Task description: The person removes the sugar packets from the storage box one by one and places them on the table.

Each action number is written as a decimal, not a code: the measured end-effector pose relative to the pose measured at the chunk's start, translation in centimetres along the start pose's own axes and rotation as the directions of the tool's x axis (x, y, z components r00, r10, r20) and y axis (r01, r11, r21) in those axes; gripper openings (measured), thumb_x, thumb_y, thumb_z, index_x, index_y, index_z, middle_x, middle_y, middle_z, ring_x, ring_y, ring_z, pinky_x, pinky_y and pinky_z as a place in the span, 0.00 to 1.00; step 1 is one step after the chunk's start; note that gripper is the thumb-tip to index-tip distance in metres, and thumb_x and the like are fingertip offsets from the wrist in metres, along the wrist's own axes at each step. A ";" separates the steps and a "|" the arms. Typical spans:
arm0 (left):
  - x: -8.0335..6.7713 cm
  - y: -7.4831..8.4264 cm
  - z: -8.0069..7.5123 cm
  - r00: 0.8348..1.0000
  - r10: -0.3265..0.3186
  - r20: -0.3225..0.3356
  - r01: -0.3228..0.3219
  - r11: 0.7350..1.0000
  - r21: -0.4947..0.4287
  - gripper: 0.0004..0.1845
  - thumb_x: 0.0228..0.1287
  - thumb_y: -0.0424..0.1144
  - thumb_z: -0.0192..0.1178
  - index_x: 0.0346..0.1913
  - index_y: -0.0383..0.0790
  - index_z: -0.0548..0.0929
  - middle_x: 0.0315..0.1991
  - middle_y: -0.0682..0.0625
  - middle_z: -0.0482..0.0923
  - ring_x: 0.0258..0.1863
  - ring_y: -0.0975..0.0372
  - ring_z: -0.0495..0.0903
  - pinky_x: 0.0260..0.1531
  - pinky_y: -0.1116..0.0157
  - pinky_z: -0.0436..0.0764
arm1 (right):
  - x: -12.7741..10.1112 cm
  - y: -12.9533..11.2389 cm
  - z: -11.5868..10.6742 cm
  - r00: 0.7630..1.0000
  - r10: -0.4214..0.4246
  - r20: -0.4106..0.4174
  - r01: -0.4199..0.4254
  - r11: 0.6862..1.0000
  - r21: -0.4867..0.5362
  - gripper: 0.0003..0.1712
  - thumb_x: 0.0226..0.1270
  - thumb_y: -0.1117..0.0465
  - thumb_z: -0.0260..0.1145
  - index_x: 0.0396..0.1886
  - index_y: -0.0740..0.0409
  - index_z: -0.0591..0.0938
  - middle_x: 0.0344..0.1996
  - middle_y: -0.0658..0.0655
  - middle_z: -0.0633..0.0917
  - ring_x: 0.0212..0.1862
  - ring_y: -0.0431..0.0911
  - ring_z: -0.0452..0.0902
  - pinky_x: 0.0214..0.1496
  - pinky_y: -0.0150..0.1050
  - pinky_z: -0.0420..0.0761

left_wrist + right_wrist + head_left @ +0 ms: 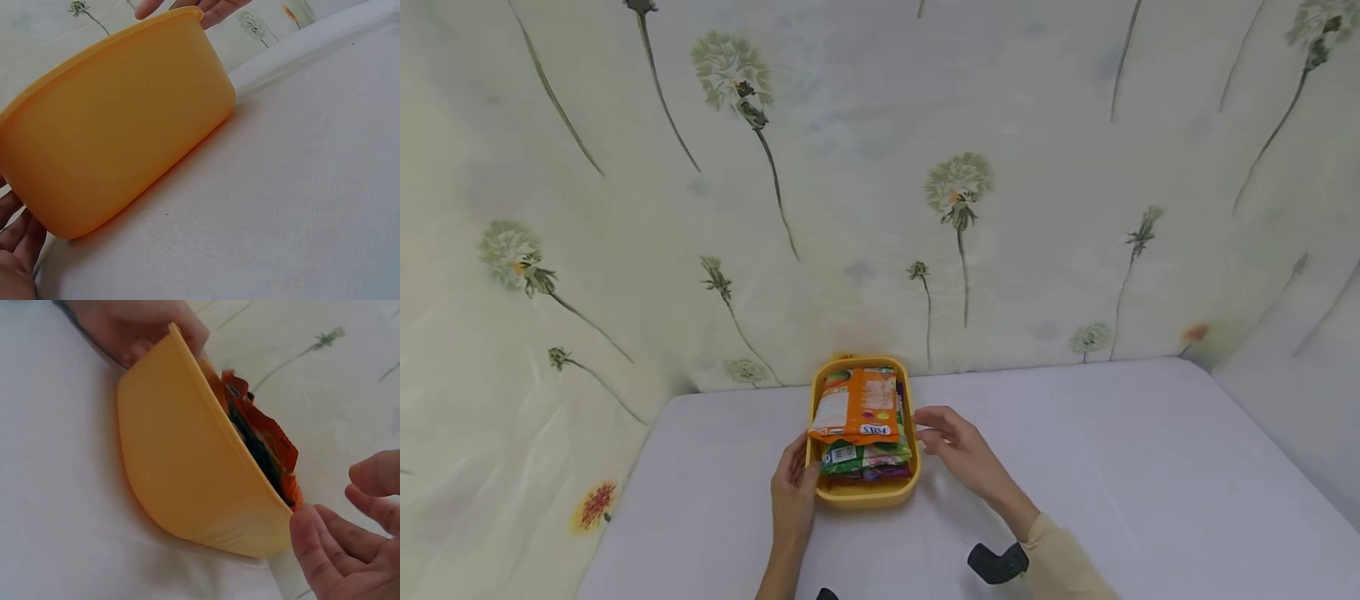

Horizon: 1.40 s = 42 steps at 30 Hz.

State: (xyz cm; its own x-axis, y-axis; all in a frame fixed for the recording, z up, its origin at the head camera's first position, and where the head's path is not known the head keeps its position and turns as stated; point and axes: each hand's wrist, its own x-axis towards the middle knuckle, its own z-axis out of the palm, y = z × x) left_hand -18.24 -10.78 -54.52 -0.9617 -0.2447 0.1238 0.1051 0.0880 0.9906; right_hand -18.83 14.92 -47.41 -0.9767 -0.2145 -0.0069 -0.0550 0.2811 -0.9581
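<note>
Yellow tub [863,493] near surface's far edge, long axis toward wall. Left hand [793,487] touching near-left rim, fingers relaxed. Right hand [958,450] just beside right wall, fingers loose, holding nothing.

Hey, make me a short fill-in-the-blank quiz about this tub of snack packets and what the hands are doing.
1. The tub is ____ in colour.
2. The top packet in the tub is ____.
3. The ____ hand touches the tub's side, while the right hand is beside it.
4. The tub stands on a ____ table.

Missing words: yellow; orange; left; white
</note>
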 end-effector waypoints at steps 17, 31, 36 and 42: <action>-0.3 0.1 -0.6 0.999 -0.032 -0.011 0.032 0.999 0.014 0.25 0.63 0.30 0.53 0.64 0.46 0.71 0.63 0.49 0.72 0.64 0.60 0.70 0.56 0.79 0.71 | 1.3 -1.7 1.2 0.995 0.006 0.096 0.019 0.965 -0.263 0.21 0.69 0.53 0.57 0.60 0.48 0.72 0.58 0.53 0.77 0.53 0.48 0.71 0.50 0.45 0.78; -0.3 0.3 0.0 0.999 -0.036 -0.006 0.036 0.999 0.016 0.24 0.63 0.30 0.55 0.62 0.48 0.72 0.62 0.51 0.73 0.62 0.61 0.72 0.57 0.75 0.73 | 1.5 -2.7 1.2 0.995 0.021 0.097 0.017 0.926 -0.377 0.17 0.68 0.56 0.59 0.55 0.50 0.74 0.50 0.52 0.80 0.46 0.47 0.73 0.37 0.36 0.76; -0.4 0.8 0.1 1.000 -0.023 0.013 0.023 1.000 0.001 0.25 0.63 0.30 0.55 0.63 0.46 0.71 0.63 0.48 0.72 0.63 0.58 0.71 0.59 0.72 0.72 | 1.6 -2.8 1.4 0.996 0.016 0.086 0.020 0.919 -0.394 0.15 0.67 0.58 0.59 0.52 0.51 0.75 0.44 0.51 0.80 0.40 0.45 0.70 0.31 0.35 0.71; -0.2 0.2 -0.1 1.000 -0.024 0.000 0.024 1.000 0.002 0.25 0.63 0.30 0.55 0.63 0.48 0.72 0.62 0.51 0.73 0.63 0.61 0.72 0.57 0.75 0.73 | 2.0 -3.2 1.7 0.996 0.029 0.079 0.007 0.911 -0.412 0.15 0.66 0.58 0.59 0.52 0.51 0.75 0.39 0.51 0.80 0.35 0.45 0.69 0.28 0.34 0.70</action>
State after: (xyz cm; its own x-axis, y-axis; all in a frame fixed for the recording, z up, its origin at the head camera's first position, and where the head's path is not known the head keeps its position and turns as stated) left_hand -18.04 -10.80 -54.29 -0.9640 -0.2463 0.1005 0.0820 0.0840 0.9931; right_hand -20.23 12.01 -44.89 -0.9583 -0.2799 -0.0569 -0.1422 0.6404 -0.7548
